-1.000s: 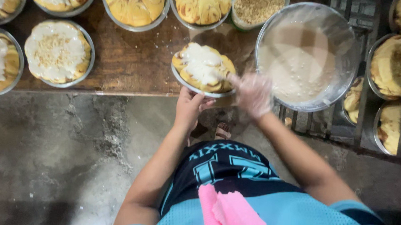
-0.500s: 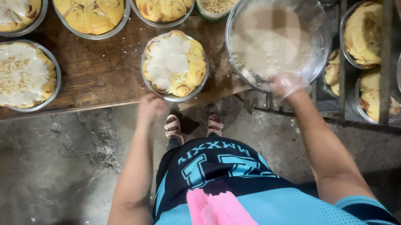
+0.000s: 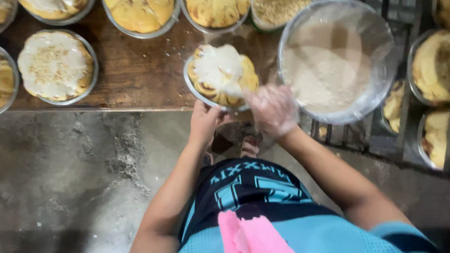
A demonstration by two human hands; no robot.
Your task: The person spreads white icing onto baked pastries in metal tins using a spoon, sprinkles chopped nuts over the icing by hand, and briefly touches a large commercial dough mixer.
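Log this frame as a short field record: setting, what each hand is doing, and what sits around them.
setting: dark wooden table above a rough concrete floor
left hand: bare left hand grips the near rim of a round foil pan of rolls with white icing
right hand: right hand in a clear plastic glove, blurred, at that pan's edge
beside: large clear bowl of white icing
nearby: small bowl of tan crumbs; iced, crumb-topped pan
right side: metal rack holding more pans
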